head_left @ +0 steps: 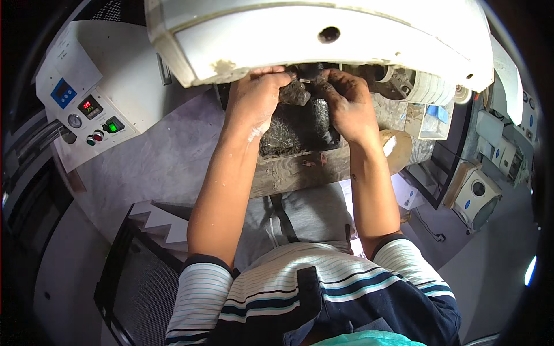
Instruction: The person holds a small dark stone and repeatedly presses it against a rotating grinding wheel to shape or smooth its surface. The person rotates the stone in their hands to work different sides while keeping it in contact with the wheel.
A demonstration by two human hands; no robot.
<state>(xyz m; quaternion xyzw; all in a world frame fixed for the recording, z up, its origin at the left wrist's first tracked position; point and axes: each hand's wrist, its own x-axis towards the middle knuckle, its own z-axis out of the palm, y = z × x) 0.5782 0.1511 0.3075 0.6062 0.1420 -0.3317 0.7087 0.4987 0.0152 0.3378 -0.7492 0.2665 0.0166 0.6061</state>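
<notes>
One dark, glossy lump is located beneath the lower edge of a white machine housing, between the left hand and the right hand. The left fingers are curled beside the lump; whether it is pinched cannot be told. The right fingers are bent inward, their contact obscured. A black, glossy block is positioned between the wrists.

One left hand, one right hand, one overhanging white housing, two small red pieces and one tan roll are counted. One control panel carries one gauge, two displays, one green-lit switch and two push buttons.
</notes>
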